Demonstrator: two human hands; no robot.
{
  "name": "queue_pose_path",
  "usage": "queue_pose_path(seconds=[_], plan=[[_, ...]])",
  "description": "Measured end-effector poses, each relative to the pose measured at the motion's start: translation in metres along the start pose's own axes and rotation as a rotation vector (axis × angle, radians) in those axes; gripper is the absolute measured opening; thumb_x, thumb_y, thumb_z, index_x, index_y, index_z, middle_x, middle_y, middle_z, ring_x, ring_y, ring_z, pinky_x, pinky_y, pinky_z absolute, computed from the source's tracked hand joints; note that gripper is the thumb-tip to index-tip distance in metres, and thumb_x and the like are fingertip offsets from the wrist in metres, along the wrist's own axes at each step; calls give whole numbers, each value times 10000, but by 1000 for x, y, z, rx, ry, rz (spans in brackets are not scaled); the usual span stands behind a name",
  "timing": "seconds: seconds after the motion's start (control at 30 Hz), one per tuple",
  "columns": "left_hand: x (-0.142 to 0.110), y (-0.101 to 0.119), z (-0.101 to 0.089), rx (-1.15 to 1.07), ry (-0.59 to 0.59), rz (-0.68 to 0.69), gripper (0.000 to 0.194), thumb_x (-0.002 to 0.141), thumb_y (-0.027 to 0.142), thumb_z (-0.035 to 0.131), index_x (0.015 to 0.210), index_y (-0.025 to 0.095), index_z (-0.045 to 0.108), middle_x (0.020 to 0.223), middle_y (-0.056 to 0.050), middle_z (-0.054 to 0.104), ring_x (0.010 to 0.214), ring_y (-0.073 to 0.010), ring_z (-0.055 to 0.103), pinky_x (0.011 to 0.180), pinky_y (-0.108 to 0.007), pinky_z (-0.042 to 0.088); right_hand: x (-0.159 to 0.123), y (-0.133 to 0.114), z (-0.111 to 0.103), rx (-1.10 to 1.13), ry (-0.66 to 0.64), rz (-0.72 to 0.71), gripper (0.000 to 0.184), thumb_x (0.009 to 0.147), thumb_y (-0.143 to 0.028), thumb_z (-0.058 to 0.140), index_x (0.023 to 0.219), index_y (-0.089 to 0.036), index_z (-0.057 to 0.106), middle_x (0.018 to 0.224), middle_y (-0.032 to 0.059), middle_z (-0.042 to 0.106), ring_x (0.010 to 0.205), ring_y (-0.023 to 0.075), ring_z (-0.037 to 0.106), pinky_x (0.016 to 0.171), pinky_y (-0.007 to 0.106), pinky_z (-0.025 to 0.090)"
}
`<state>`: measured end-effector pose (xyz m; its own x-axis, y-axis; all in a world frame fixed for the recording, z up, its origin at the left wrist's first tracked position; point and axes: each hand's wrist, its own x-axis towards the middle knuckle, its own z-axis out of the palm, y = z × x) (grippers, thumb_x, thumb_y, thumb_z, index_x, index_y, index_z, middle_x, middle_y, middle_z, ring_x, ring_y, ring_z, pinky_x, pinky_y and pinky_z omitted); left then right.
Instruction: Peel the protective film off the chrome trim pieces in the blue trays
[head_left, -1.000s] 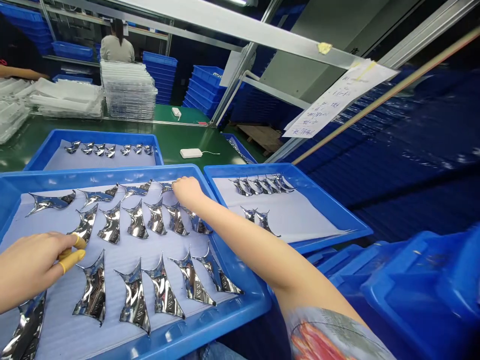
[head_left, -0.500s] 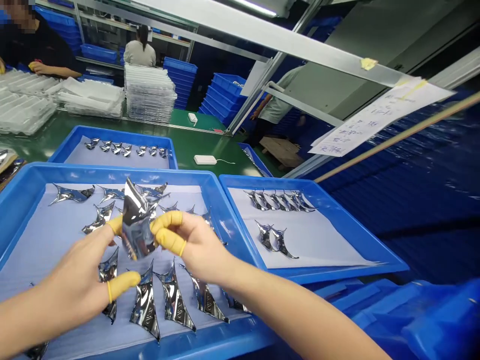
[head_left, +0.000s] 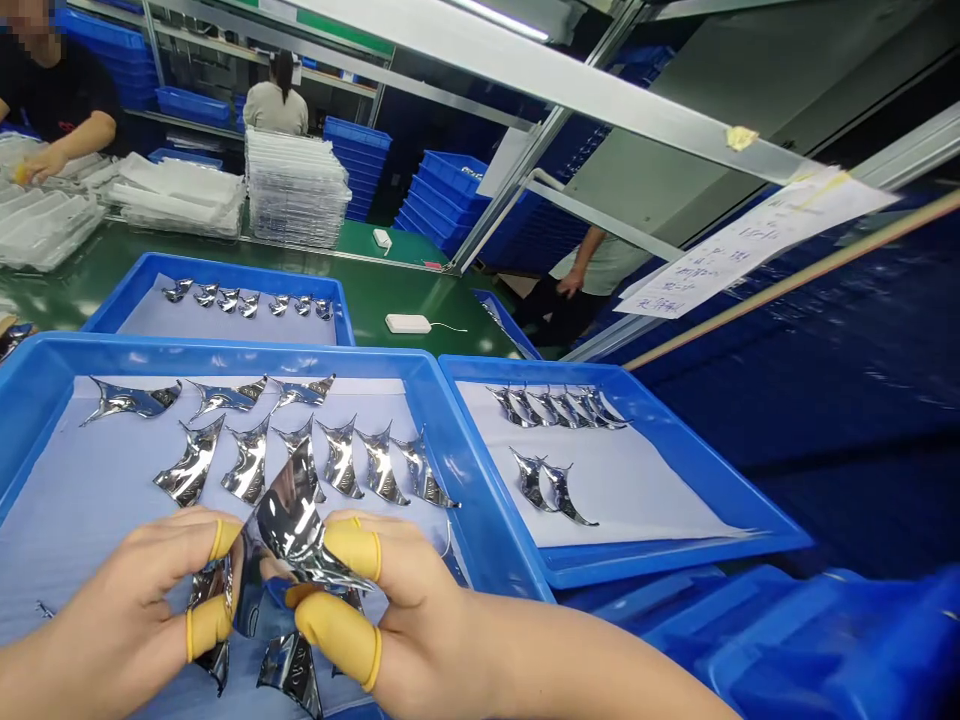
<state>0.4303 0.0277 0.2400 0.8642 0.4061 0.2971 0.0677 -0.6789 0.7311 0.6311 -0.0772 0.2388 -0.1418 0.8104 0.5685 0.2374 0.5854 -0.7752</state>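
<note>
Both bare forearms reach forward from the bottom edge of the view, the left arm (head_left: 30, 680) coming in low from the lower left corner and the right arm (head_left: 577, 675) slanting in from the lower right. The left hand (head_left: 127, 590) and right hand (head_left: 390, 600) meet close together, backs upward, fingers curled inward in a two-sided pinch. Tan-yellow rubber finger cots (head_left: 352, 550) sheathe two fingers on each hand, their tips facing each other across the grip.

The handwriting (head_left: 720, 262) on the taped paper sheet (head_left: 840, 195) is too blurred to read
</note>
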Motion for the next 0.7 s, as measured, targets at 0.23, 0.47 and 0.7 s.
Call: queue_pose_path(seconds=[0.23,0.47,0.7], plan=[[1,7,8,-129,67,-109,104,740,219,769,805,280,714,631,62,716,513,-101,665,521,-119,557,1,-6,-2,61,20,-12,61,923,-145,528,929,-195,562,655,-11,570,544,111,462,530,218,455],[3,2,4,-128,-53,-69,114,810,165,691,817,279,704,678,61,722,590,-109,683,594,-148,582,-2,-2,-2,-15,-10,6,102,950,-189,520,881,-190,595,580,-18,550,502,120,450,527,236,457],[8,-8,-4,107,5,109,251,808,97,637,935,304,698,842,56,779,730,-137,726,735,-202,603,-1,-2,-5,-52,-96,38,238,929,-104,462,773,-215,602,620,1,612,557,126,572,559,225,506]])
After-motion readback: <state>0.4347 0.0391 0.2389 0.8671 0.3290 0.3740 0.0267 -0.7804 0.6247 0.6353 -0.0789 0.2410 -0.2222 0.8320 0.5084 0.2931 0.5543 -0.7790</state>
